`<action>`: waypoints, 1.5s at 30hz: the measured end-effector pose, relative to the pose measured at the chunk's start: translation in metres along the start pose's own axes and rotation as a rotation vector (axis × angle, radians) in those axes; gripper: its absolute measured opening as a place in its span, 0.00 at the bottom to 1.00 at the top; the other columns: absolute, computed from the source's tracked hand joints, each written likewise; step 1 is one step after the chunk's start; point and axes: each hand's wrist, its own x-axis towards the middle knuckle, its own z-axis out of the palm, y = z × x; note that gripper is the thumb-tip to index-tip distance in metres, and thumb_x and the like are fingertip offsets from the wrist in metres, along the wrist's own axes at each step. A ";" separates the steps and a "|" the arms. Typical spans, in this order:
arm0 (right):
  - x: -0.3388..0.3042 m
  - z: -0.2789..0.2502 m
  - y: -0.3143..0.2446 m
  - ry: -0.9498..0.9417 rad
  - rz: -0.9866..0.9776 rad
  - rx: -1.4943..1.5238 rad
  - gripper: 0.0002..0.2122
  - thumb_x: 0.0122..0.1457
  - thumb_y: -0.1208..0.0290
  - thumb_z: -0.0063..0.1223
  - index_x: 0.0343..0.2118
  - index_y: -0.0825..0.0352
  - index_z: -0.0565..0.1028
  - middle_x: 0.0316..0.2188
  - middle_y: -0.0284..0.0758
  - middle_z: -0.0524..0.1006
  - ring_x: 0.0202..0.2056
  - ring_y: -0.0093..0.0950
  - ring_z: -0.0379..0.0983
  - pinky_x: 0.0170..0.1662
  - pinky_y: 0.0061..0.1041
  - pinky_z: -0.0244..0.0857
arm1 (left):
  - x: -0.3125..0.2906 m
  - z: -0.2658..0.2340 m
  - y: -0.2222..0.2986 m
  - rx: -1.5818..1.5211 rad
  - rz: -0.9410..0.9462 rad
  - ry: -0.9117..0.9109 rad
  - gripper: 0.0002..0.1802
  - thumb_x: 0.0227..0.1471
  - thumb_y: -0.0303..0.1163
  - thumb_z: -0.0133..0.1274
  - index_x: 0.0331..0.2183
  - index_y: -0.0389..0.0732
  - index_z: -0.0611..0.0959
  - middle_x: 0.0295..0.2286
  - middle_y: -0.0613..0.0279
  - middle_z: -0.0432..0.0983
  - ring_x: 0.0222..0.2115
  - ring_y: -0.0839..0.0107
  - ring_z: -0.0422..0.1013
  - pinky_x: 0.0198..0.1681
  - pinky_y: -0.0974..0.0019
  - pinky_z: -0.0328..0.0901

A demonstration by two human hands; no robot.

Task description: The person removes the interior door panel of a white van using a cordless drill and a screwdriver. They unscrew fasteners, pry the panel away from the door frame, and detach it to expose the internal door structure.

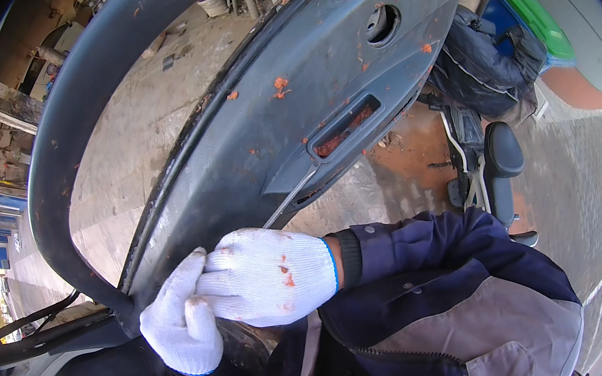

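Observation:
My right hand (pixel 271 275), in a white knitted glove with a blue edge, is closed with its back upward. From beneath its far side a thin metal rod (pixel 291 201), like a screwdriver shaft, slants up toward the door panel. Its other end is hidden under the glove. My left hand (pixel 185 317), gloved alike, has curled fingers that touch the right hand's fingertips; what they grip, if anything, is hidden. Beyond both hands stretches a dark grey car door panel (pixel 235 147), spotted with orange-red bits. Similar bits lie in its oblong recess (pixel 346 129).
The door's window frame (pixel 47 168) arches on the left. Behind the door, a dark jacket (pixel 478 62) hangs near a blue bin with a green lid (pixel 533 16). A black padded seat (pixel 503 150) stands on the concrete floor at right. A white bucket (pixel 213 3) sits farther back.

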 end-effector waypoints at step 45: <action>-0.029 -0.235 -0.036 0.734 0.762 -0.281 0.32 0.77 0.69 0.53 0.76 0.81 0.57 0.54 0.50 0.82 0.51 0.38 0.84 0.57 0.40 0.82 | 0.068 0.168 0.027 0.186 0.902 -0.132 0.25 0.60 0.45 0.66 0.47 0.31 0.87 0.16 0.60 0.72 0.15 0.61 0.71 0.19 0.55 0.64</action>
